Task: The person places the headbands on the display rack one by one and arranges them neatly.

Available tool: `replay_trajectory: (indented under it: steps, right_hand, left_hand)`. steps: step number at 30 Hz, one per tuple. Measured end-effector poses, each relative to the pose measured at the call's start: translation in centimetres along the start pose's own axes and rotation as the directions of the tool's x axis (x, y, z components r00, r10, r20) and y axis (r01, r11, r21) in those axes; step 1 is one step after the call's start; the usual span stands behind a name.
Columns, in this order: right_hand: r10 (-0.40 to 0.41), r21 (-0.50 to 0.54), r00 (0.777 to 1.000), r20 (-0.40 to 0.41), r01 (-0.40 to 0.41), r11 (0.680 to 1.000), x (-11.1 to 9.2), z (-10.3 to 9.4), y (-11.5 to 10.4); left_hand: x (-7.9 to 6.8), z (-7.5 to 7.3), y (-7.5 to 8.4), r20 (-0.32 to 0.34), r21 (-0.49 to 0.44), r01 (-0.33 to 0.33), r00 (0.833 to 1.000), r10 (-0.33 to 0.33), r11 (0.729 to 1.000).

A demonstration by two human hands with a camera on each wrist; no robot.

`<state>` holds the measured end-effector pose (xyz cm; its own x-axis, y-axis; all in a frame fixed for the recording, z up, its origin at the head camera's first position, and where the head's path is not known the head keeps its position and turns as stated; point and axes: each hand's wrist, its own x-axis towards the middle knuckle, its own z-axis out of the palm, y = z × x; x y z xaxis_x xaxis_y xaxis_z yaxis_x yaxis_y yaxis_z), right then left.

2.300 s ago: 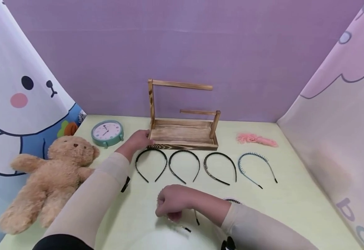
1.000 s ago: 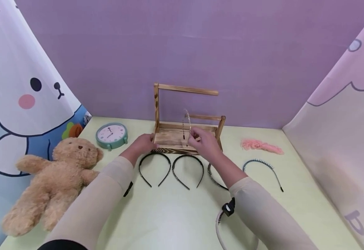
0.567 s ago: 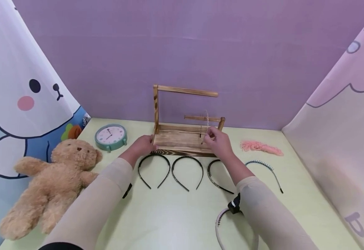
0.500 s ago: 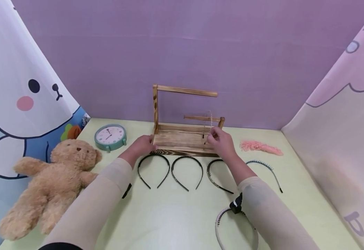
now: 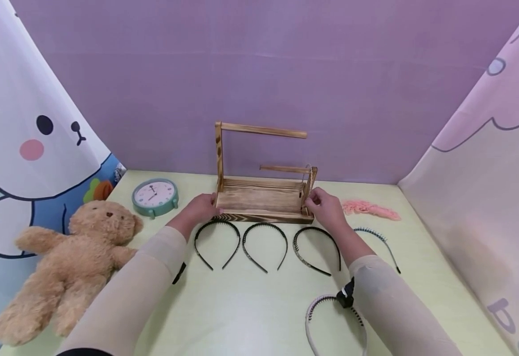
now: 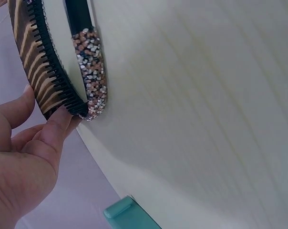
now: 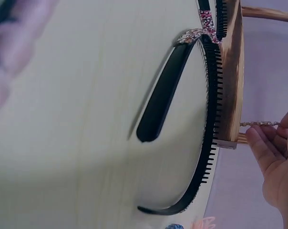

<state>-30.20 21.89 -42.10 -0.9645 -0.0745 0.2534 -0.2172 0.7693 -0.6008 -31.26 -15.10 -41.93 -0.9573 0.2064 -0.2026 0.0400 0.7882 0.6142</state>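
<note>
My left hand grips the left end of a wooden rack, thumb and fingers at its tray wall. Above the tray are two wooden bars, a taller one from the left post and a lower one from the right post. At the tray's right end my right hand pinches a thin beaded headband by one leg. Its arch stands over the lower bar, close by the right post. In the left wrist view, the left fingertips are right beside the toothed inner edge of a black headband with glittery stones.
Several headbands lie in a row before the rack, including a black one and a blue one. A pale headband lies nearer, under the right forearm. A green clock and teddy bear are left; pink stringy bundle right.
My right hand picked the beaded headband up from the near table, carried it to the rack, then moved it rightward along the lower bar to the post. My left hand keeps holding the rack.
</note>
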Motion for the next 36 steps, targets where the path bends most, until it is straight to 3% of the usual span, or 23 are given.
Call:
replay_trajectory:
  steps: [10, 16, 20, 23, 29, 32, 36]
  right_hand:
    - [0.077, -0.055, 0.993, 0.086, -0.073, 0.996, -0.7, -1.8, 0.1]
    - [0.072, -0.131, 0.989, 0.131, -0.055, 0.99, -2.2, -4.0, -0.7]
    - [0.04, -0.163, 0.974, 0.225, -0.003, 0.987, -4.2, -5.1, -1.6]
    - [0.042, -0.165, 0.941, 0.336, 0.015, 0.986, -6.1, -5.7, -2.4]
    - [0.094, -0.198, 0.853, 0.514, 0.011, 0.98, -10.4, -6.1, -4.1]
    - [0.132, -0.236, 0.79, 0.599, 0.016, 0.972, -12.7, -6.0, -4.7]
    - [0.186, -0.25, 0.69, 0.7, -0.007, 0.968, -15.6, -5.3, -5.3]
  left_hand:
    - [0.1, 0.0, 0.3, 0.007, 0.012, -0.012, 1.0, 0.012, 1.0]
    - [0.0, -0.2, 0.4, 0.01, 0.01, -0.006, 1.0, 0.006, 1.0]
    - [-0.2, -0.3, 0.5, 0.014, -0.003, -0.013, 1.0, 0.013, 1.0]
    - [-0.4, -0.2, 0.5, 0.012, -0.004, -0.024, 1.0, 0.024, 1.0]
    - [-0.5, -0.3, 0.5, 0.011, -0.005, -0.009, 1.0, 0.009, 1.0]
    - [-0.5, -0.3, 0.5, 0.018, -0.006, 0.002, 1.0, -0.002, 1.0]
    - [-0.6, -0.2, 0.4, 0.023, -0.014, 0.011, 1.0, -0.011, 1.0]
